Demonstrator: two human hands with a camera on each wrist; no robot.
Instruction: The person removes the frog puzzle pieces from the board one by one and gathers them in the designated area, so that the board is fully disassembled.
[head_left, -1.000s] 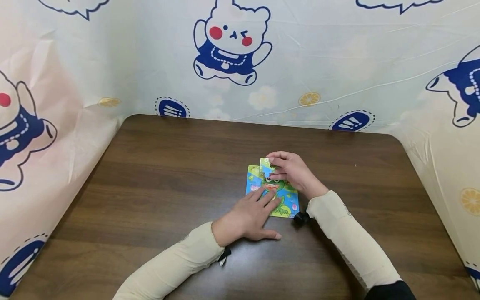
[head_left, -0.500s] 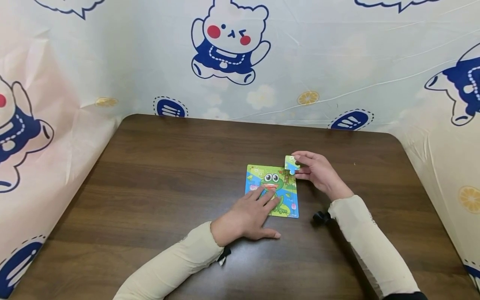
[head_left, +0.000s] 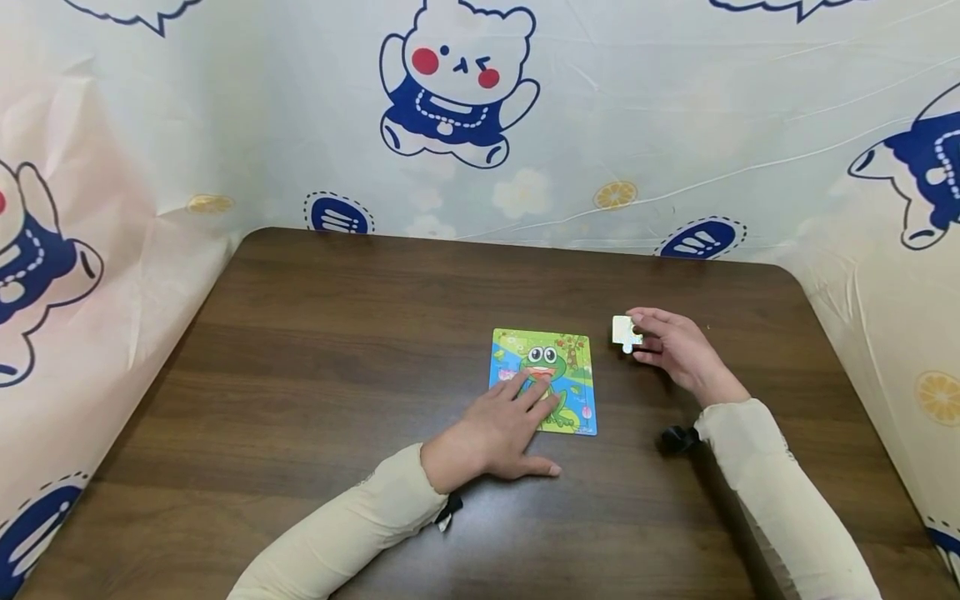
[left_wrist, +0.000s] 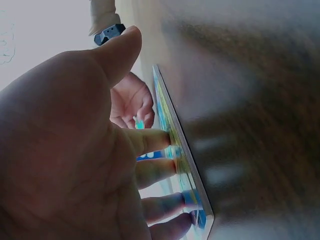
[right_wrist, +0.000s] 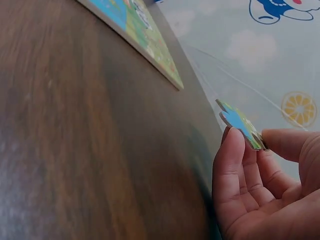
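A square frog puzzle board (head_left: 577, 358) lies flat on the dark wooden table. My left hand (head_left: 498, 429) rests on its lower left part with fingers spread, hiding some of the picture. In the left wrist view the fingertips (left_wrist: 167, 167) press on the board's surface near its edge. To the right of the board, my right hand (head_left: 678, 350) pinches a small jigsaw piece (head_left: 624, 332) between thumb and fingers. The right wrist view shows this blue and green piece (right_wrist: 237, 122) held tilted above the table, apart from the board.
The wooden table (head_left: 337, 350) has rounded far corners. Behind it and on both sides hangs a printed curtain (head_left: 622, 108). A black wrist camera (head_left: 678, 440) sits under the right sleeve.
My right hand has carried the jigsaw piece from above the board's top left off to the right, uncovering the frog's eyes. The left hand has stayed in place on the board.
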